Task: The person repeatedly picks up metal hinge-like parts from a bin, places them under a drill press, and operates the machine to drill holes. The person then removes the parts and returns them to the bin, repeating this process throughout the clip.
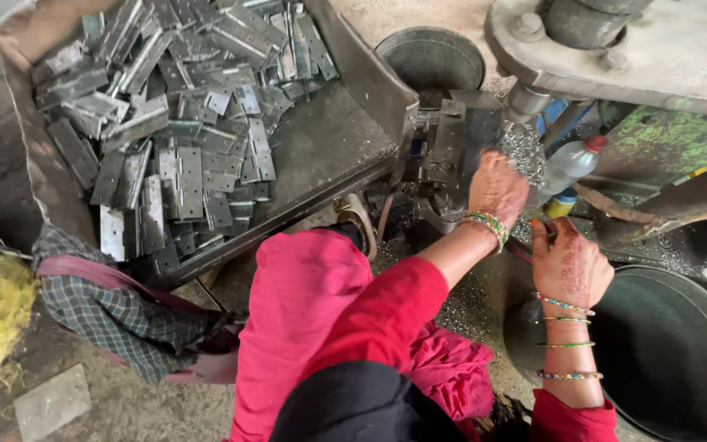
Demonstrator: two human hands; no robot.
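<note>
A person seen from above wears bright pink-red clothing: a long sleeve ends above the left forearm, a matching sleeve edge shows at five o'clock, and loose pink fabric drapes over the lap at six o'clock. A black cloth lies across it at the bottom centre. The left hand [497, 190] has a cluster of green and gold bangles at the wrist. The right hand [570, 266] carries a dark henna pattern on its back, with four thin beaded bangles spaced along the forearm.
</note>
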